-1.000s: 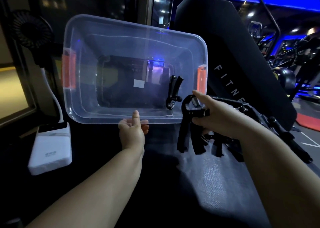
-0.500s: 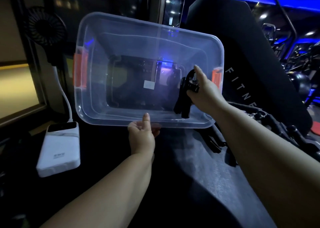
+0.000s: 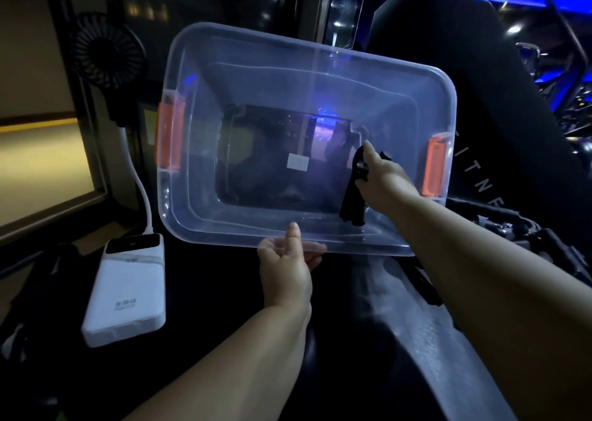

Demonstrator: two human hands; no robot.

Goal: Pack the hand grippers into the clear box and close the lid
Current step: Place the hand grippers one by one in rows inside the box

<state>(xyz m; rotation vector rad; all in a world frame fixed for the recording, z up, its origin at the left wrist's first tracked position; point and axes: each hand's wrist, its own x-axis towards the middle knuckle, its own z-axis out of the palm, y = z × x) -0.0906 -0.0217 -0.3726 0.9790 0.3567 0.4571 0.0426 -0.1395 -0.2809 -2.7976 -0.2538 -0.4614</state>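
A clear plastic box (image 3: 243, 228) with orange latches on both short ends stands tilted, its open side facing me. My left hand (image 3: 288, 270) grips its near rim, thumb up over the edge. My right hand (image 3: 382, 180) reaches inside at the right end and holds a black hand gripper (image 3: 352, 203) by its spring end, handles hanging down toward the box's lower wall. More black hand grippers (image 3: 519, 228) lie in a dark pile to the right of the box, partly hidden by my right arm. No lid is visible.
A white power bank (image 3: 128, 289) lies at the left, cabled to a small black fan (image 3: 107, 55) behind it. A black padded gym bench back (image 3: 499, 100) rises behind the box. The surface underneath is dark; gym machines stand far right.
My right hand carried a hand gripper from the pile on the right up over the rim and deep into the box. My left hand kept its hold on the rim.
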